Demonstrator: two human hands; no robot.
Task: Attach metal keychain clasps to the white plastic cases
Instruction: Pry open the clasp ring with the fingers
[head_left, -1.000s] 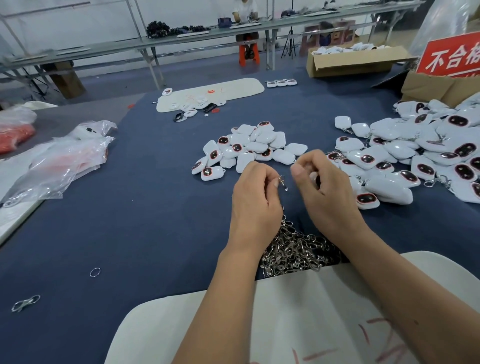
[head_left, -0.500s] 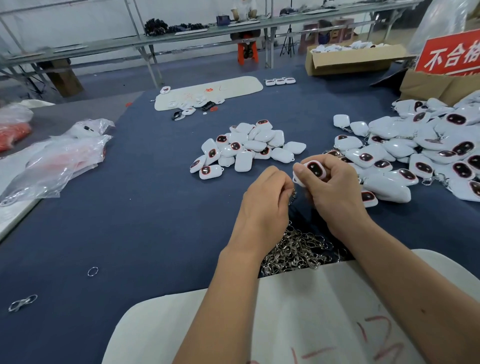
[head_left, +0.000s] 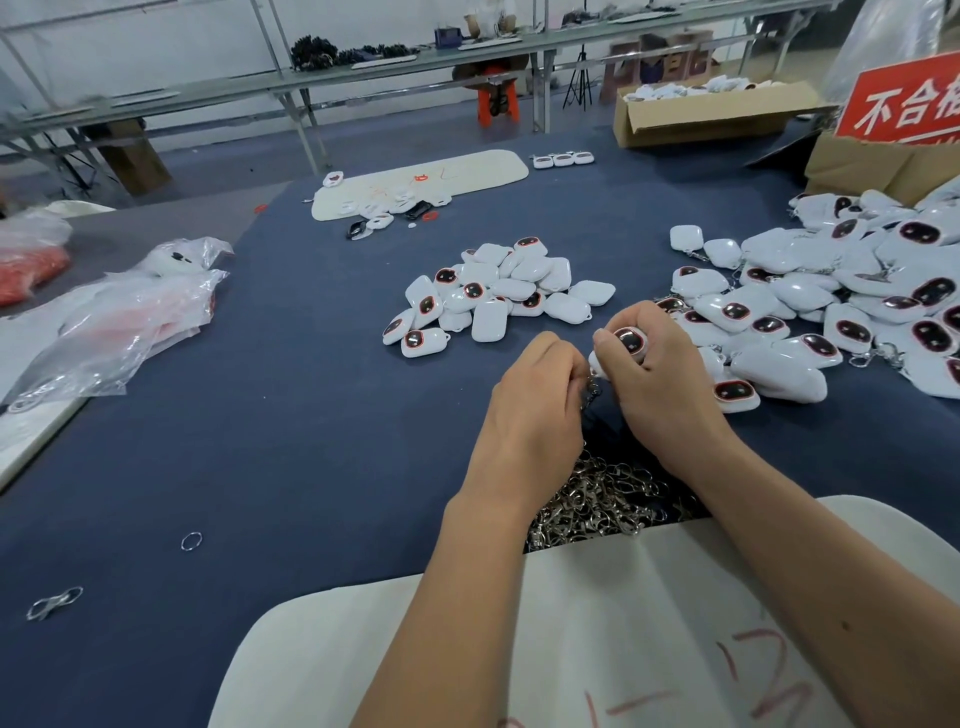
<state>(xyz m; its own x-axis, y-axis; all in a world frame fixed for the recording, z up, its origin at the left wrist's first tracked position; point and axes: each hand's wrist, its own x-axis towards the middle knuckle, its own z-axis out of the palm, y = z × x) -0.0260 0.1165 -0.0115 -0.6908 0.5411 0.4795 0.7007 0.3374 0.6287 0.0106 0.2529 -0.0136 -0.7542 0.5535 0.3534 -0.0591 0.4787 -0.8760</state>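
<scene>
clear plastic bags at left on blue table cover; cardboard box far right; red sign beside it.

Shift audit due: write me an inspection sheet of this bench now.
Surface: blue cloth table, a white board at its near edge.
Job's things: white case in the right hand; clasp in the left hand; clasp pile; small case heap; large case heap.
Clutter: plastic bags, loose ring, stray clasp.
Grippers: both hands grip, nearly touching.
Cables: nothing seen.
Surroundings: cardboard box, red sign, benches behind.
</scene>
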